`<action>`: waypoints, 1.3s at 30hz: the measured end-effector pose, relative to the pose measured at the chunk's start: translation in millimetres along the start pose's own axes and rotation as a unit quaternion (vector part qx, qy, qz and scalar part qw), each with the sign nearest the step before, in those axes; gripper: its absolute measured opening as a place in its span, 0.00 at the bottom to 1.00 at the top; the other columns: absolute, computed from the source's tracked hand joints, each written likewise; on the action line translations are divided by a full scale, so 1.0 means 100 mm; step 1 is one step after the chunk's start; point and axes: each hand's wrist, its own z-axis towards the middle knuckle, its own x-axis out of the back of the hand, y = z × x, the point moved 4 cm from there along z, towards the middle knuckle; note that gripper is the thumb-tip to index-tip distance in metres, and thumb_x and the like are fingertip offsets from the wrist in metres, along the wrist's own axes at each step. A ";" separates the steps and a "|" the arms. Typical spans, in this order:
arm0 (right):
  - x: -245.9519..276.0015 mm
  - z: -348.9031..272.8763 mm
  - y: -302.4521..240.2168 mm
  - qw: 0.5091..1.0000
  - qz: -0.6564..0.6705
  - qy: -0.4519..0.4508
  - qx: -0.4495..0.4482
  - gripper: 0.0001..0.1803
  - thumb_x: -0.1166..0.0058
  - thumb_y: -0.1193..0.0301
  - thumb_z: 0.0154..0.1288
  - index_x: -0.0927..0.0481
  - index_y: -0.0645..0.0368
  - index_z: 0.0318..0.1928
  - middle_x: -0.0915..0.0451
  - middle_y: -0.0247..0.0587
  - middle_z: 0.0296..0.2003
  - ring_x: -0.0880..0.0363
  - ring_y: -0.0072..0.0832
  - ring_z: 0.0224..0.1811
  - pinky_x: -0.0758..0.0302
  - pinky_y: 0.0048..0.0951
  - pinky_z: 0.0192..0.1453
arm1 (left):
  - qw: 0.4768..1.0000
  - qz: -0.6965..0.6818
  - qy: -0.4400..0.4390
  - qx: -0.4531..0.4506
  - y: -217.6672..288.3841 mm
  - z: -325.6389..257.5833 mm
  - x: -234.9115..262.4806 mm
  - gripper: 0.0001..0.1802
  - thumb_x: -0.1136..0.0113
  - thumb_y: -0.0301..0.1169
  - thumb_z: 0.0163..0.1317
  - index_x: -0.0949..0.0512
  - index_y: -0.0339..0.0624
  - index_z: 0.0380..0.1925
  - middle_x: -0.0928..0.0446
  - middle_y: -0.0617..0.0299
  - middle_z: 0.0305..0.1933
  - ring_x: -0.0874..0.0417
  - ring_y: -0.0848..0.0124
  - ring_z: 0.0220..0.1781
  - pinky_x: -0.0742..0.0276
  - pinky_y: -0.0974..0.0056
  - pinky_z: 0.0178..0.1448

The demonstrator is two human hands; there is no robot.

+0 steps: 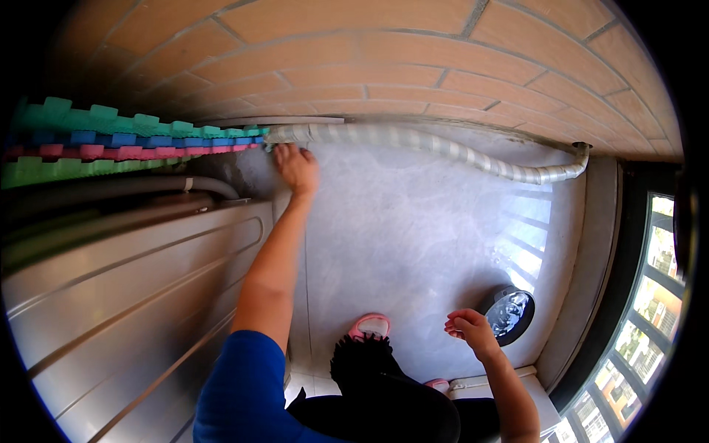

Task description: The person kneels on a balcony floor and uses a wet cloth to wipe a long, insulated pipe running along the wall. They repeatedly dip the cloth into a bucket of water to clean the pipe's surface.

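Note:
My left hand (297,168) reaches far forward to the floor beside the wall. Its fingers are bent and closed at a small pale bluish scrap (269,148), too small to name. Just beyond the fingers is the end of a wrapped pipe (413,139), banded in white and grey, which runs right along the wall base. Left of that hand are the edges of stacked foam mats (133,140) in teal, blue, pink and green. My right hand (473,332) hovers at the lower right with loosely curled fingers and nothing visible in them. Beside it stands a dark round basin (527,325) with something shiny inside.
A tiled brick wall (413,70) closes off the far side. On the left stands a large metallic panelled appliance (148,295), with a grey hose (133,186) behind it. A barred window (642,332) is at the right. My pink slipper (369,325) rests on the grey floor (399,244).

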 end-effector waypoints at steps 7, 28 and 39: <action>-0.02 -0.04 -0.10 1.000 -0.014 -0.005 0.023 0.08 0.58 0.76 0.61 0.27 0.64 0.40 0.23 0.39 0.32 0.23 0.24 0.35 0.27 0.23 0.43 | 0.990 -0.057 -0.041 -0.120 1.42 -0.56 0.01 0.20 0.52 0.32 0.52 0.29 0.29 0.43 0.32 0.44 0.51 0.37 0.50 0.57 0.50 0.47 0.64; 0.01 -0.19 -0.07 0.999 0.013 0.011 0.037 0.09 0.58 0.76 0.61 0.27 0.66 0.40 0.23 0.40 0.32 0.23 0.25 0.36 0.27 0.24 0.43 | 0.868 -0.038 -0.183 -0.459 2.69 -1.22 0.16 0.27 0.52 0.42 0.58 0.34 0.36 0.53 0.42 0.52 0.61 0.43 0.56 0.62 0.55 0.48 0.66; 0.11 -0.21 -0.02 0.999 0.023 0.017 0.032 0.08 0.57 0.76 0.61 0.27 0.65 0.39 0.23 0.40 0.32 0.23 0.26 0.36 0.27 0.25 0.44 | 0.971 0.040 -0.132 -0.196 0.66 -0.56 0.33 0.26 0.56 0.43 0.60 0.32 0.34 0.51 0.40 0.51 0.61 0.44 0.54 0.65 0.54 0.45 0.65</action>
